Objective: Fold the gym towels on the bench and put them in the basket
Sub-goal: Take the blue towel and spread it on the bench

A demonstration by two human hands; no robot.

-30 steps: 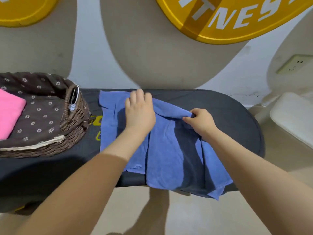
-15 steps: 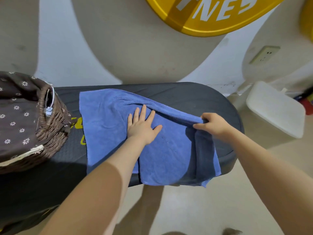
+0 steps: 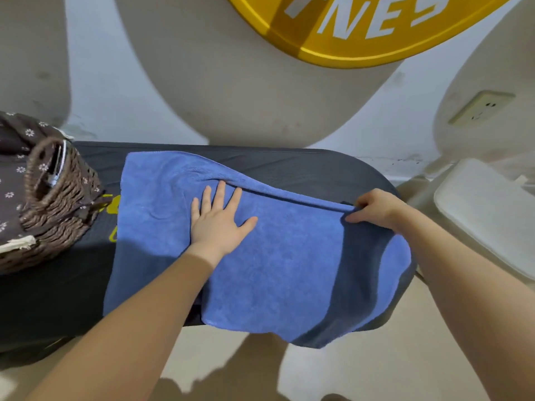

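A soft blue terry gym towel [image 3: 289, 256] is spread across the right half of a long black padded bench [image 3: 289, 163], its near edge hanging over the bench's near side. The left hand [image 3: 218, 224] is laid flat on the towel's middle, fingers straight and spread, apparently so that the cloth is pinned while its far edge is worked. The right hand [image 3: 376, 208] is curled on the towel's far right corner, which is pinched between thumb and fingers; a raised ridge of cloth runs from that corner back to the left fingertips, which suggests that the fabric is being drawn taut and squared for a fold. No finished fold is judged to be made yet.

At the left end of the bench a brown wicker basket [image 3: 58, 198] with a dark flower-print liner is set, near the towel but apart from it, presumably within reach for loading. Behind the bench a pale wall bears a large yellow round sign [image 3: 362, 39] with white letters and a wall socket [image 3: 480, 107] at far right. A white padded seat [image 3: 486, 206] is seen at right, over a beige floor.
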